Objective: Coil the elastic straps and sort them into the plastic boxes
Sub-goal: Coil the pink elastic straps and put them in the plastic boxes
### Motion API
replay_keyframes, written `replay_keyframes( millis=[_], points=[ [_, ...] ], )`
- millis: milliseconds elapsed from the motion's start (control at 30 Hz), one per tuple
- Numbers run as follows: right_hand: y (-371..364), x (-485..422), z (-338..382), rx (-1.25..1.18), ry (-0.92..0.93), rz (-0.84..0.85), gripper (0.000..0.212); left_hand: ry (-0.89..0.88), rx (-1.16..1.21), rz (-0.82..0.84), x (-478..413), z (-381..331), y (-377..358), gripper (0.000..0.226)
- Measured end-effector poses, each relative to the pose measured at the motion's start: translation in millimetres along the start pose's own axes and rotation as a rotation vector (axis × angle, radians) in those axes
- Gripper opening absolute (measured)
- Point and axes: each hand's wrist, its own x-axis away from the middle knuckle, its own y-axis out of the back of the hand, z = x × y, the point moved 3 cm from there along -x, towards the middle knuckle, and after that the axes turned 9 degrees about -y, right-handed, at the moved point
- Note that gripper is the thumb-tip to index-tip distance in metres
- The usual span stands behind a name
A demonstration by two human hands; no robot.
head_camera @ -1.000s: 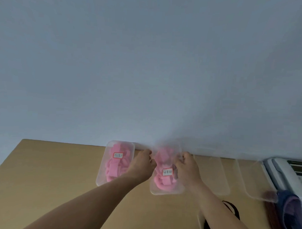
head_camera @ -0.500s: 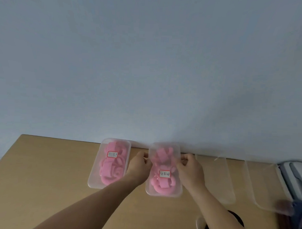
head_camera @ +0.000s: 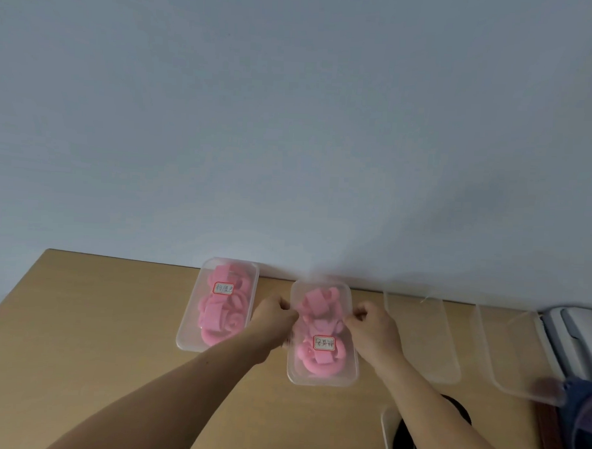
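Note:
Two clear plastic boxes with lids and red-edged labels hold coiled pink elastic straps. The left box lies near the wall. The middle box sits flat on the wooden table, and both my hands grip its long sides: my left hand pinches the left rim, my right hand the right rim. Coiled pink straps show through its lid.
Two clear empty lids or boxes lie to the right, one beside my right hand and one further right. A white device stands at the far right edge. A dark strap lies in a white box by my right forearm.
The middle box has come down from a tilted, lifted pose and now rests flat on the table. Both hands stayed on its sides.

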Motion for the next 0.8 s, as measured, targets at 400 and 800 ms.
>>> replay_keyframes(
  millis=[400, 800],
  points=[
    [5.9, -3.8, 5.1, 0.099, -0.029, -0.008, 0.012, 0.125, 0.228, 0.008, 1.7, -1.2, 1.5, 0.009],
    [3.4, -3.8, 10.4, 0.158, -0.039, -0.043, 0.017, -0.410, -0.663, -0.151, 11.3, -19.3, -15.6, 0.061]
  ],
)
